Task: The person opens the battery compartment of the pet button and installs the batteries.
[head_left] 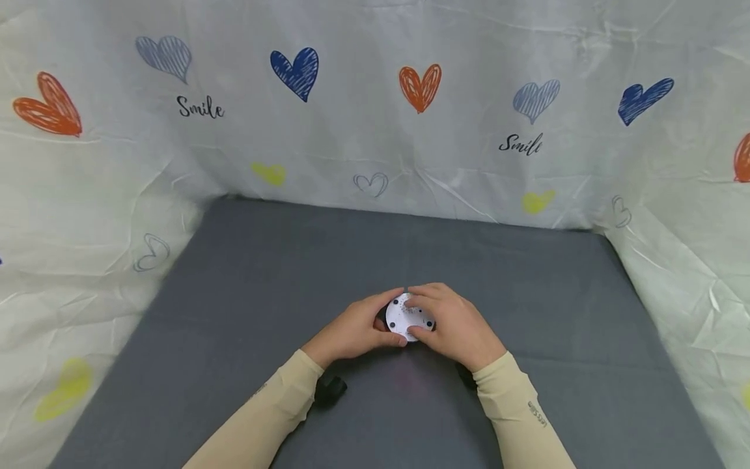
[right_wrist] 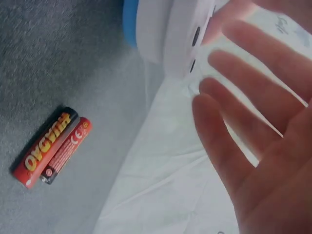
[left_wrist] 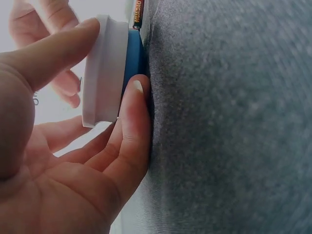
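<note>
My left hand (head_left: 354, 331) grips a round white device (head_left: 400, 317) with a blue base side, low over the grey tabletop. In the left wrist view, the thumb presses the white rim and the fingers curl under the blue part (left_wrist: 133, 53). Several dark round pads dot the white face turned up in the head view. Over that face, from the right, comes my right hand (head_left: 459, 324), its thumb and forefinger overlapping the disc. Its fingers (right_wrist: 253, 73) look spread and fairly straight in the right wrist view, close beside the white face.
Two red and black batteries, a front one (right_wrist: 41, 148) and one behind it (right_wrist: 68, 151), lie side by side on the grey tabletop (head_left: 281, 260). White cloth (head_left: 363, 117) printed with hearts hangs around the back and sides. A black wrist mount (head_left: 330, 391) shows beside the left sleeve.
</note>
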A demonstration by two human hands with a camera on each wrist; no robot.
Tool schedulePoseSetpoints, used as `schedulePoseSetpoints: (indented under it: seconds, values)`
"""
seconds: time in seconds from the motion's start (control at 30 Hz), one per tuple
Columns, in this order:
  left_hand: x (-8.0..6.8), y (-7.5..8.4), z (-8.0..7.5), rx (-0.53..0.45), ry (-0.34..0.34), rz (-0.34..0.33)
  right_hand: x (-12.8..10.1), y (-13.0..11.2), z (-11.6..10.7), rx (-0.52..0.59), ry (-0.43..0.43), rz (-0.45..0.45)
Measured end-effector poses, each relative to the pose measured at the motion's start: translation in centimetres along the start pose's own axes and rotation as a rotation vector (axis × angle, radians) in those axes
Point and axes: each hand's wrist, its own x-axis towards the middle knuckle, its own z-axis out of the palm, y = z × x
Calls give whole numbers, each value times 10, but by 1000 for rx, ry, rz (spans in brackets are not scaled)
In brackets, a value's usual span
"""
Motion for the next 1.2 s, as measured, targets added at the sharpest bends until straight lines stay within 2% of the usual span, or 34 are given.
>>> schedulePoseSetpoints:
  seconds: [0.27,0.6,0.83,1.2]
  values:
    - [1,-2,0,-21,-1,16,0,0,-2,2,-67,-16]
    - [0,-4,1,-37,18,12,-1,2,-1,-51,-39,-106]
    - [1,-6,1,-37,20,0,-3,0,-1,-68,-36,-105]
    - [3,-8,1,-35,30,-18,-2,-1,14,-174,110,-200]
